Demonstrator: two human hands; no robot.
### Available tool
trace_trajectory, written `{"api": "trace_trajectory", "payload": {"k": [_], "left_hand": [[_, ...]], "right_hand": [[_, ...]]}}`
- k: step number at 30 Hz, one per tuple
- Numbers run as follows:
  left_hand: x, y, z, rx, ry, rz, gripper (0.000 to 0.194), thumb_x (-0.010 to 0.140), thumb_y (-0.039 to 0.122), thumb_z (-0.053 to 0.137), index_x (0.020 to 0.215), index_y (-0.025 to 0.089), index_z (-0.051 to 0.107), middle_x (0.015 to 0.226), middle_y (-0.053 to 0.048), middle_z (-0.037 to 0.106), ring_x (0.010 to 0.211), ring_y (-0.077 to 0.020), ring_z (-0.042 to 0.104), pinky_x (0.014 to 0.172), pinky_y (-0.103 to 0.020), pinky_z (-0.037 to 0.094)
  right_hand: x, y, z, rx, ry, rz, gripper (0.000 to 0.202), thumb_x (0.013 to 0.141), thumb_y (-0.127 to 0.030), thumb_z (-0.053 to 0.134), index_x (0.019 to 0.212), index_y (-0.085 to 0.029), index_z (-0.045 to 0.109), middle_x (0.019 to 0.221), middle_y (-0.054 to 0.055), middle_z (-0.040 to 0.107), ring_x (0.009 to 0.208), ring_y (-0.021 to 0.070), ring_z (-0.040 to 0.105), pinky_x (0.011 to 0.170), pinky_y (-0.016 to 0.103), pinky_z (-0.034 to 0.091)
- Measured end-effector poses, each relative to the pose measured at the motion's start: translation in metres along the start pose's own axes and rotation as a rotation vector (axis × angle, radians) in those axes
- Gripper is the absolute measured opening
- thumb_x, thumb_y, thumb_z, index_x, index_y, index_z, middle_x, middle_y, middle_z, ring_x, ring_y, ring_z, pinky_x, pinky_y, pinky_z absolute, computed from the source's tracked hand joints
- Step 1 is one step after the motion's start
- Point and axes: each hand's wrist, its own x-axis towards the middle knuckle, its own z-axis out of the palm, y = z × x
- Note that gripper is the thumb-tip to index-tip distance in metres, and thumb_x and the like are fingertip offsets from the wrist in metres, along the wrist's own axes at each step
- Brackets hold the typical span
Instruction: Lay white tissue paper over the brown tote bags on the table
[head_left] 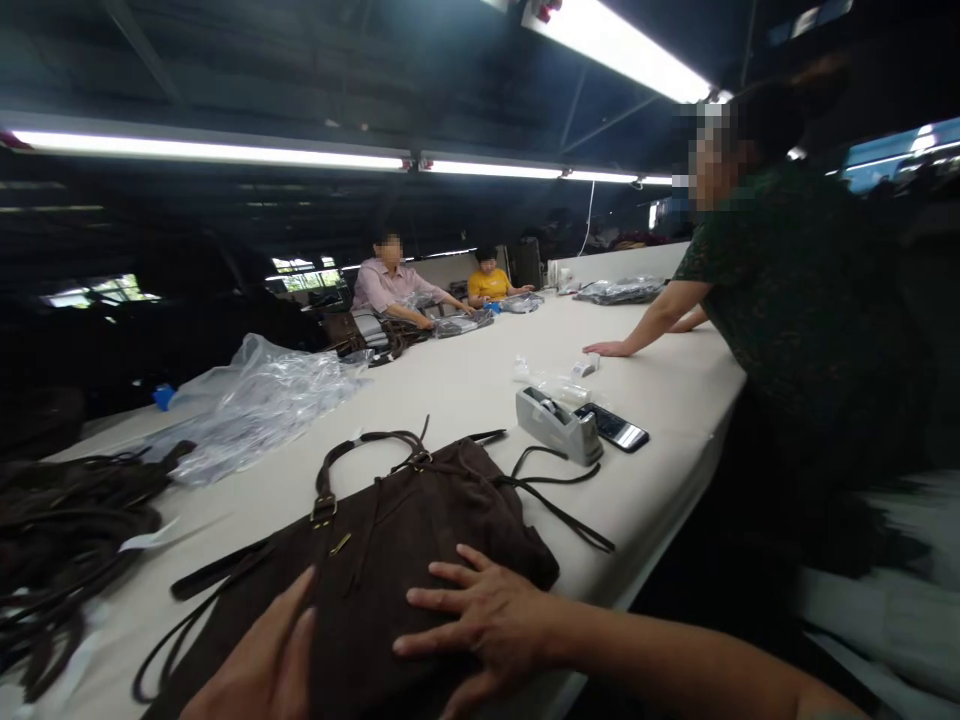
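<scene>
A dark brown handbag (375,570) lies on its side on the pale table, its buckled handle and thin straps pointing away from me. My right hand (487,620) rests on the bag's right half with fingers spread. At the lower left, my left hand (262,660) is against the bag, fingers extended and partly cut off by the frame's bottom edge. Neither hand grips anything. Beyond the bag's right corner stands a grey tape dispenser (559,425), with a dark phone (613,427) beside it.
Crumpled clear plastic bags (262,405) lie at the left. Dark straps and bags (75,540) are heaped at the near left. A person in a dark green top (787,270) leans on the table's right side. Two people sit at the far end with plastic-wrapped items.
</scene>
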Motion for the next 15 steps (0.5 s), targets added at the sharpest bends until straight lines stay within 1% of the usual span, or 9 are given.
{"api": "trace_trajectory", "payload": {"k": [1,3,5,6,8,9,12,13,15], "left_hand": [[0.031,0.019,0.007,-0.071,0.013,-0.126,0.042,0.093,0.032,0.038,0.133,0.029,0.050,0.111,-0.003,0.071,0.095,-0.0221,0.069,0.072,-0.032,0.059],[0.089,0.053,0.026,-0.206,-0.070,-0.269,0.044,0.097,0.037,0.029,0.124,0.019,0.058,0.115,-0.012,0.069,0.102,-0.0262,0.067,0.082,-0.039,0.056],[0.126,0.072,0.053,-0.265,-0.126,-0.220,0.046,0.095,0.038,0.028,0.116,0.014,0.061,0.114,-0.017,0.068,0.103,-0.0299,0.066,0.086,-0.045,0.053],[0.133,0.075,0.069,-0.289,-0.152,-0.195,0.045,0.093,0.038,0.032,0.110,0.011,0.063,0.110,-0.020,0.068,0.104,-0.0323,0.065,0.089,-0.050,0.051],[0.126,0.069,0.104,-0.342,-0.184,-0.154,0.040,0.086,0.036,0.040,0.103,0.010,0.065,0.109,-0.021,0.068,0.112,-0.0342,0.060,0.099,-0.055,0.044],[0.114,0.061,0.120,-0.380,-0.195,-0.146,0.040,0.083,0.036,0.041,0.103,0.012,0.066,0.113,-0.018,0.067,0.116,-0.0317,0.058,0.102,-0.053,0.042],[0.078,0.038,0.154,-0.455,-0.151,-0.273,0.049,0.079,0.042,0.035,0.100,0.011,0.066,0.112,-0.020,0.067,0.112,-0.0307,0.060,0.101,-0.050,0.045],[0.070,0.033,0.160,-0.479,-0.128,-0.327,0.051,0.078,0.046,0.034,0.098,0.011,0.066,0.110,-0.021,0.068,0.111,-0.0313,0.061,0.102,-0.049,0.045],[0.063,0.028,0.164,-0.541,-0.091,-0.426,0.053,0.074,0.051,0.037,0.095,0.013,0.067,0.110,-0.019,0.068,0.111,-0.0315,0.060,0.105,-0.047,0.043]], "right_hand": [[0.000,0.000,0.000,-0.008,0.000,0.003,0.077,0.084,-0.053,0.068,0.149,-0.042,0.028,0.156,0.002,0.023,0.144,0.0317,0.018,0.115,0.058,0.013],[0.000,0.001,0.002,-0.013,-0.005,0.012,0.076,0.084,-0.053,0.068,0.148,-0.043,0.029,0.156,0.001,0.023,0.144,0.0315,0.018,0.115,0.058,0.014],[0.000,0.003,0.005,-0.002,0.000,0.018,0.075,0.085,-0.053,0.068,0.148,-0.043,0.029,0.156,0.000,0.024,0.144,0.0309,0.017,0.115,0.057,0.014],[-0.001,0.003,0.006,0.005,0.008,0.022,0.073,0.085,-0.053,0.067,0.148,-0.042,0.031,0.156,0.000,0.025,0.144,0.0304,0.018,0.116,0.057,0.014],[-0.002,0.004,0.007,0.028,0.041,0.018,0.063,0.087,-0.052,0.065,0.144,-0.037,0.041,0.153,0.000,0.033,0.143,0.0278,0.023,0.117,0.054,0.012],[-0.003,0.004,0.006,0.049,0.075,0.009,0.055,0.088,-0.052,0.064,0.138,-0.033,0.050,0.150,0.001,0.038,0.141,0.0254,0.029,0.118,0.049,0.014],[-0.001,0.003,-0.013,0.119,0.322,0.059,0.031,0.093,-0.043,0.061,0.113,-0.020,0.069,0.136,0.004,0.055,0.125,0.0160,0.050,0.112,0.026,0.030],[0.001,0.003,-0.024,0.108,0.427,0.133,0.028,0.094,-0.040,0.060,0.109,-0.019,0.071,0.129,0.005,0.060,0.118,0.0149,0.054,0.107,0.023,0.035],[0.009,0.008,-0.050,-0.020,0.560,0.409,0.029,0.095,-0.039,0.059,0.107,-0.016,0.071,0.115,0.009,0.066,0.111,0.0199,0.057,0.101,0.029,0.042]]}}
